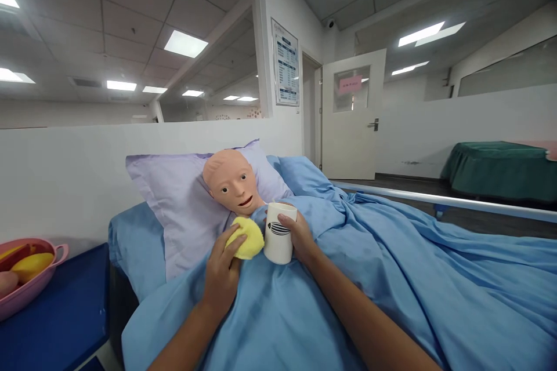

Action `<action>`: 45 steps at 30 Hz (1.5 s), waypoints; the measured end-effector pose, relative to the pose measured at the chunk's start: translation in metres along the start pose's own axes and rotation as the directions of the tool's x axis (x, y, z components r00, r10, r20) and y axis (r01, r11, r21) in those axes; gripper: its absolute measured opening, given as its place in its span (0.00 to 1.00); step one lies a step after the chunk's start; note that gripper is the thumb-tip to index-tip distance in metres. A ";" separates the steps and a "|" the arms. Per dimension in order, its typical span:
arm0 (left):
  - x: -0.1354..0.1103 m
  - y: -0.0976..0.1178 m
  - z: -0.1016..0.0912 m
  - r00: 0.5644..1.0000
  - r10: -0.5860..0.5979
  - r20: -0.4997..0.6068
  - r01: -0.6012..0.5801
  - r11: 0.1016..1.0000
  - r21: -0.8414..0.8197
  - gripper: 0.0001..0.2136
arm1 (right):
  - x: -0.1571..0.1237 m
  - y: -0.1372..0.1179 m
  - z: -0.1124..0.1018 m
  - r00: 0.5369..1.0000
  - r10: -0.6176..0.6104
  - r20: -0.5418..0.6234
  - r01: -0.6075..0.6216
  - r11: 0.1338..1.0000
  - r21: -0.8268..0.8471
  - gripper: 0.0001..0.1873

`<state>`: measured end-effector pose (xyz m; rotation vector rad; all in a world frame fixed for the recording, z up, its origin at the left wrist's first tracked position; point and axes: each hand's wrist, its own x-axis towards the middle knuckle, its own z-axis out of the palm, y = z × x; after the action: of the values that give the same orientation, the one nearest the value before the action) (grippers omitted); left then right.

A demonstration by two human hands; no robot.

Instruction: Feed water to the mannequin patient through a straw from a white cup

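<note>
My left hand (221, 269) is closed on a folded yellow cloth (250, 239), which looks soft and fluffy. Just to its right, my right hand (300, 235) grips a white mug (278, 246) with black striped print, held close to upright. Whatever the mug contains is hidden from here. Both hands are above the blue bedding, in front of a training manikin's head (230, 179). The manikin lies with its head on a pale lilac pillow (183, 203), its mouth slightly open. Its body is hidden under the blue quilt (369, 266).
At the left, a pink basket (32, 295) of fruit-like items stands on a blue bedside table (82, 307). A white bed rail (435, 197) runs along the far side. Beyond it are a door (352, 145) and a green-covered block (500, 171).
</note>
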<state>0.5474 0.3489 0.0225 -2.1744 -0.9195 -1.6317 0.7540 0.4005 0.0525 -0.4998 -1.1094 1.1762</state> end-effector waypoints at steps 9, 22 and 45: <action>0.092 -0.026 0.036 0.811 0.507 0.293 -0.583 0.744 0.327 0.17 | 0.003 -0.004 -0.001 0.990 -0.011 -0.141 0.023 0.996 0.084 0.22; 0.057 -0.038 0.036 0.836 0.464 0.294 -0.548 0.745 0.380 0.16 | 0.006 -0.004 -0.002 0.989 0.014 -0.150 0.006 0.991 0.132 0.23; 0.071 -0.039 0.028 0.786 0.505 0.355 -0.607 0.739 0.292 0.17 | 0.007 -0.002 -0.002 0.995 0.004 -0.100 0.010 0.990 0.139 0.21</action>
<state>0.5558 0.4172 0.0735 -2.1049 -0.4973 -0.8098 0.7566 0.4063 0.0566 -0.4441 -0.9349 1.2037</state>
